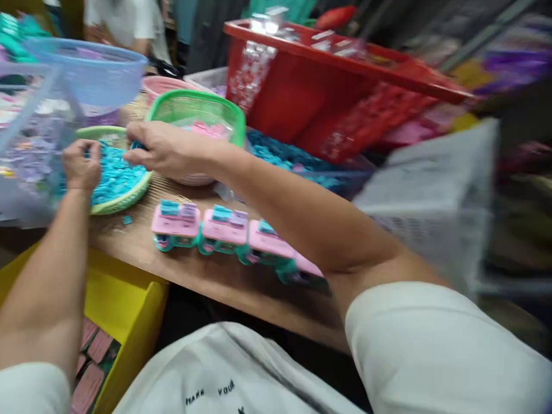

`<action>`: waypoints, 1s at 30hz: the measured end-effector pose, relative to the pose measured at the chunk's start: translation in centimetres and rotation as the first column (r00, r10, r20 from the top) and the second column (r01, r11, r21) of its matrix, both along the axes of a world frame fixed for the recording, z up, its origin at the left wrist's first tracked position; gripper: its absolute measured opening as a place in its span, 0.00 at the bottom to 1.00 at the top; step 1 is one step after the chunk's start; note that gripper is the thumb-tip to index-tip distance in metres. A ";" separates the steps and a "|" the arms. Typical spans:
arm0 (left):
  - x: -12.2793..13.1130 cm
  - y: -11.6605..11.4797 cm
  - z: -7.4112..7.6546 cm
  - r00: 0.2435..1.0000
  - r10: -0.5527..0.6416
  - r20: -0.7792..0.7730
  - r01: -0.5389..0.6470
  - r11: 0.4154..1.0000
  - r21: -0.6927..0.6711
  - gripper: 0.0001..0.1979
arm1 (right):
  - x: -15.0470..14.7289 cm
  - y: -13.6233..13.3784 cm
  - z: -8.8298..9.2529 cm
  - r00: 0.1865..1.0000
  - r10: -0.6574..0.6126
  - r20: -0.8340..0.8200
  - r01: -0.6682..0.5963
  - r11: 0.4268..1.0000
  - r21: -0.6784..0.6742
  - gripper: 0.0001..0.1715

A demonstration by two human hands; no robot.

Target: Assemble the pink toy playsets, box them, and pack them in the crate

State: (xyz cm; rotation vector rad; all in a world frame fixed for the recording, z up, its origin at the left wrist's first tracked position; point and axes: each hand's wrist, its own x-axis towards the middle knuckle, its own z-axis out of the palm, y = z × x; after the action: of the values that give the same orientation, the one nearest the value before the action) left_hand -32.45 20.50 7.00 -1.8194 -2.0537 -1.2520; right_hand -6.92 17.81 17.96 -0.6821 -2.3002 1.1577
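Observation:
Over a light green basket [122, 202] heaped with small blue plastic pieces [116, 178], both hands are held close to each other. My left hand [81, 164] is closed at the basket's left side, thumb and fingertips together; what they hold, if anything, is too small to make out. My right hand [161, 150] reaches across to the basket's right rim, its fingers pinched on a small dark blue plastic piece [137, 145]. Nearer to me stands a row of pink and teal toy cars [225, 227], with blue and purple blocks on their tops. My right forearm partly covers the row.
Behind are a green basket [239, 118] with pink pieces, a clear blue tub [107, 75] and a large red bin [276, 80]. A yellow box [133, 310] holding pink-topped items is below the table edge [185, 282]. Someone in white sits across.

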 end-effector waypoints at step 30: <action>33.4 -17.5 -10.8 0.369 -0.844 -0.389 0.882 0.450 -0.140 0.37 | 34.1 -28.3 -24.7 0.398 -0.902 -0.163 0.892 0.423 -0.160 0.32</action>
State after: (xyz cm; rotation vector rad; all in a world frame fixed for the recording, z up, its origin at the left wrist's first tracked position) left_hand 0.97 2.97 -3.84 -2.9312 -0.6737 -0.8836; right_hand 27.22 -10.51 -6.71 -1.4817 -1.2777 0.6574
